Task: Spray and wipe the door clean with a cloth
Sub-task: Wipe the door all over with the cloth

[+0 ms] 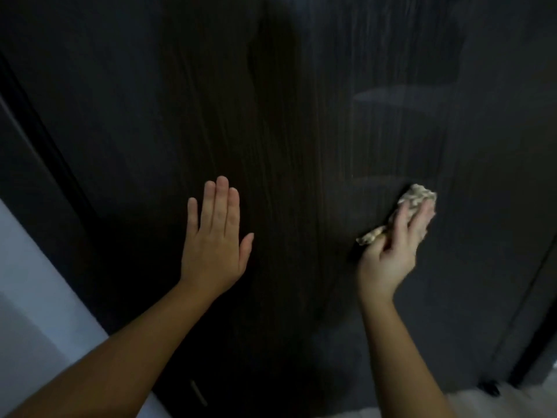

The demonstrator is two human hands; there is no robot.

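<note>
A dark wood-grain door (286, 131) fills nearly the whole view. My left hand (214, 236) lies flat on it, fingers straight and together, pointing up. To the right, my right hand (394, 245) presses a crumpled beige cloth (417, 197) against the door, fingers curled over it, and a tail of the cloth sticks out by the thumb. Pale streaks and a hazy wet sheen run down the door above the cloth. No spray bottle is in view.
A dark door frame (45, 140) runs diagonally down the left side, with a pale wall (33, 282) beyond it. A small metal fitting (197, 393) sits on the door's edge at the bottom. Light floor (512, 402) shows at the bottom right.
</note>
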